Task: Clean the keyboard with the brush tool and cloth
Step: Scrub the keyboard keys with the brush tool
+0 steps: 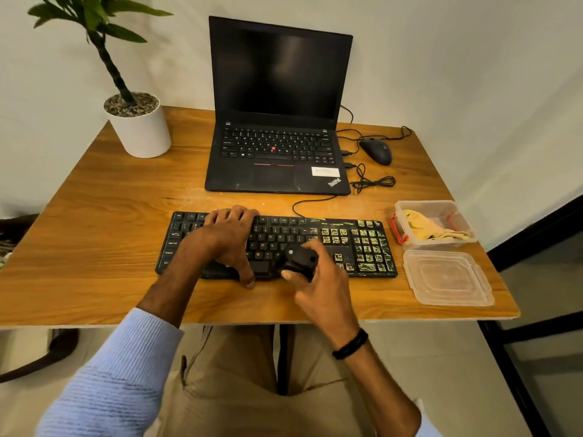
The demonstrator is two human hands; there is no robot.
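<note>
A black keyboard [347, 244] lies across the front of the wooden table [110, 216]; its right part is speckled with yellowish dirt. My left hand [228, 238] rests on the keyboard's left half, fingers over the far edge and thumb hooked at the near edge. My right hand [318, 275] grips a black brush tool [299, 258] held against the keys at the middle of the bottom rows. A yellow cloth [426, 227] sits in an open clear container [463, 222] to the right of the keyboard.
A clear lid [448, 277] lies in front of the container near the table's right edge. Behind the keyboard stand an open black laptop [277, 121], a black mouse [377, 151] with loose cables, and a potted plant [138, 127] at the back left.
</note>
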